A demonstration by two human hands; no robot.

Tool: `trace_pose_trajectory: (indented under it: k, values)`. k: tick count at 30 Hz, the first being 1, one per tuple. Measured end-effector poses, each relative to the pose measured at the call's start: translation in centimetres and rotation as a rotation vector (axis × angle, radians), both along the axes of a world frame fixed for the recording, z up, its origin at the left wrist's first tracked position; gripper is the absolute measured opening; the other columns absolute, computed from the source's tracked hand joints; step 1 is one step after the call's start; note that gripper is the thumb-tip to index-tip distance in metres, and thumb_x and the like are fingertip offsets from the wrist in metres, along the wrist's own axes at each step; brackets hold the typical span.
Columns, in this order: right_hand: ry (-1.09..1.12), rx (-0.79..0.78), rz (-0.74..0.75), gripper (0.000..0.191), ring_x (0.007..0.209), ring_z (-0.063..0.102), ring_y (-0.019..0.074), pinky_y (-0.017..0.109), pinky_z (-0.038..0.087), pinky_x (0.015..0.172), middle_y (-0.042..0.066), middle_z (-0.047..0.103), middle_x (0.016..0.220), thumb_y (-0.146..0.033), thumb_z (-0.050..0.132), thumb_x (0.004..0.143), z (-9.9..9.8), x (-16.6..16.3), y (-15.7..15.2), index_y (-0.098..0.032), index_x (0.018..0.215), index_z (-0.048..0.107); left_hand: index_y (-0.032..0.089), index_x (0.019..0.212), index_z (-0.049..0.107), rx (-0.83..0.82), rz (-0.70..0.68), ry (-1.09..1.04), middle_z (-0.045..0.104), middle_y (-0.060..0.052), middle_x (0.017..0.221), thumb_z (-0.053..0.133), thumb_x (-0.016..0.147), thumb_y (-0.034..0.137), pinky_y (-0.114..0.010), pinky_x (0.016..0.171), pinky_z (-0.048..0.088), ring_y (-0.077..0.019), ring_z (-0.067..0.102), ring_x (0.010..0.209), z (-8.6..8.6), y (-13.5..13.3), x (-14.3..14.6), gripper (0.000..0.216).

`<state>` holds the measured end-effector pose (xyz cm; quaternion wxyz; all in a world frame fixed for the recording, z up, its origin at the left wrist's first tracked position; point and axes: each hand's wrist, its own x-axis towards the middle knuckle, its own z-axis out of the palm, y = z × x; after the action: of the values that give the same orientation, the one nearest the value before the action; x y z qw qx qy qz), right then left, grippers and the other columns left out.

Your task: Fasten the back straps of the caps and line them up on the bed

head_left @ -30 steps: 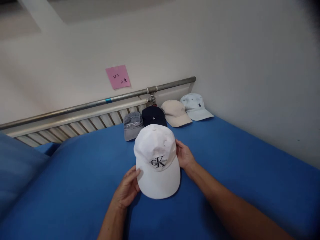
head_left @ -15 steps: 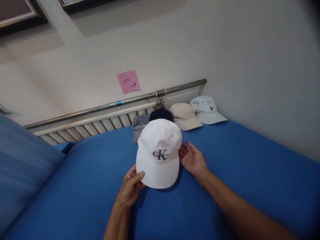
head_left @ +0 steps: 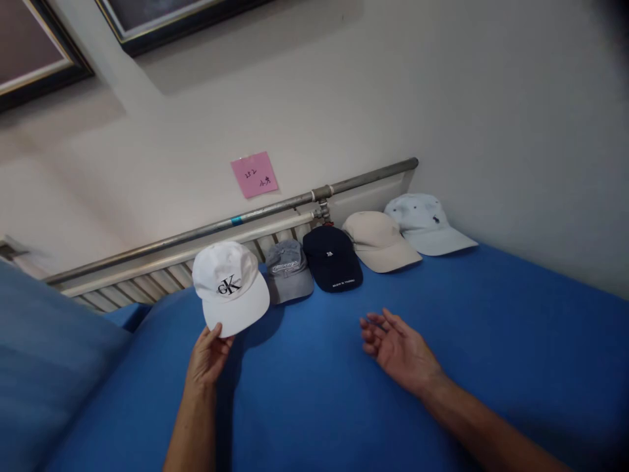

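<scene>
My left hand (head_left: 208,357) pinches the brim of a white cap (head_left: 228,286) with a black logo, holding it up at the left end of a row of caps. That row runs along the wall: a grey cap (head_left: 288,269), a navy cap (head_left: 331,257), a beige cap (head_left: 376,240) and a pale blue cap (head_left: 425,222). Over the blue bed cover (head_left: 344,393), my right hand (head_left: 396,349) hovers palm up with fingers loosely spread, holding nothing.
A metal pipe (head_left: 221,225) and a ribbed radiator (head_left: 147,285) run along the wall behind the caps. A pink sticky note (head_left: 254,174) hangs above them. Picture frames (head_left: 44,59) show at the top left. A blue pillow (head_left: 44,354) lies at the left.
My left hand has carried the white cap left and back toward the row of caps. My right hand has let go of it and now hovers open over the cover.
</scene>
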<state>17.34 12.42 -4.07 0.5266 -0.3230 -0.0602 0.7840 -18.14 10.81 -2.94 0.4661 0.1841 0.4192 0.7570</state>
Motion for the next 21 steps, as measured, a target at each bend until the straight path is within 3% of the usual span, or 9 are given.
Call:
trace_pose_trajectory:
  k: [4, 10, 21]
  values:
    - [0.019, -0.006, 0.011, 0.023, 0.056, 0.059, 0.0148, 0.027, 0.046, 0.050, 0.008, 0.067, 0.074, -0.028, 0.053, 0.091, -0.4, 0.0, 0.4, -0.016, 0.074, 0.064, 0.023, 0.119, 0.065, -0.010, 0.035, -0.032, 0.077, -0.007, 0.095, 0.050, 0.082, -0.003, -0.020, 0.068, 0.058, -0.0162, 0.073, 0.076, -1.5, 2.8, -1.7, 0.047]
    - [0.028, -0.017, 0.056, 0.019, 0.054, 0.056, 0.0138, 0.026, 0.043, 0.049, 0.008, 0.066, 0.074, -0.027, 0.057, 0.086, -1.3, 0.2, 1.0, -0.017, 0.073, 0.065, 0.019, 0.110, 0.068, -0.021, 0.048, -0.031, 0.077, -0.005, 0.089, 0.050, 0.081, -0.004, -0.018, 0.064, 0.057, -0.0133, 0.071, 0.070, -3.2, 5.7, -3.2, 0.041]
    - [-0.003, -0.116, 0.068, 0.021, 0.051, 0.054, 0.0140, 0.025, 0.041, 0.046, 0.008, 0.065, 0.069, -0.023, 0.053, 0.084, -0.5, -0.6, 0.8, -0.017, 0.068, 0.065, 0.014, 0.081, 0.068, -0.098, 0.138, 0.029, 0.073, -0.003, 0.076, 0.053, 0.077, -0.006, -0.021, 0.068, 0.057, -0.0125, 0.068, 0.068, -3.8, 9.1, -4.5, 0.026]
